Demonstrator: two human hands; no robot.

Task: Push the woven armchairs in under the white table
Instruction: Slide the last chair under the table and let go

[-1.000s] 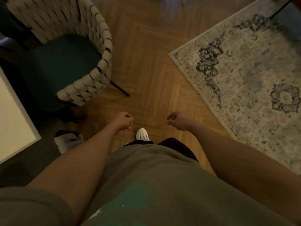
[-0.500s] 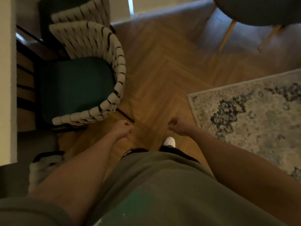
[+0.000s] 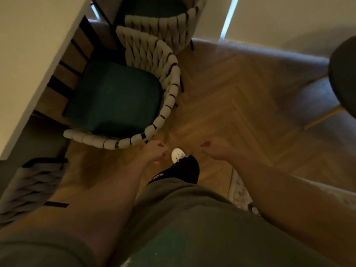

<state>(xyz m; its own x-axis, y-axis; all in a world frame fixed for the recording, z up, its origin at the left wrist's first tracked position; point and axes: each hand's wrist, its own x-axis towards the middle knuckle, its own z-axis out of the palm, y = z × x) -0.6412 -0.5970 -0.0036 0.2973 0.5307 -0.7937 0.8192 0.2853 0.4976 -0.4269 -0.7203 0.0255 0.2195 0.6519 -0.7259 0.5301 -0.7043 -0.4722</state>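
the head view looks straight down past a grey-green shirt (image 3: 192,228) and two bare forearms to a herringbone wood floor (image 3: 231,105). the left hand (image 3: 154,150) hangs just off the near corner of the nearest woven armchair (image 3: 169,81), close to the rim but apart from it as far as the blur lets one judge; its fingers are curled in toward the palm and hold nothing. the right hand (image 3: 213,149) hangs over bare floor, well clear of any chair, its fingers likewise curled under with nothing between them. between the two hands shows a white shoe (image 3: 178,154) at the end of a dark trouser leg (image 3: 181,171). the nearest woven armchair has a dark green seat cushion (image 3: 115,97) and stands beside the long edge of the white table (image 3: 32,47), which fills the upper left; the seat lies mostly out from under the tabletop, its open front facing the table. a second woven armchair (image 3: 163,26) stands just beyond the first, touching or nearly touching its back, further along the same table edge. a third woven armchair (image 3: 32,182), blurred, shows at the lower left by the table's near end. a patterned rug (image 3: 240,191) edges in under the right forearm, and a dark round seat on pale legs (image 3: 342,74) sits at the right edge.
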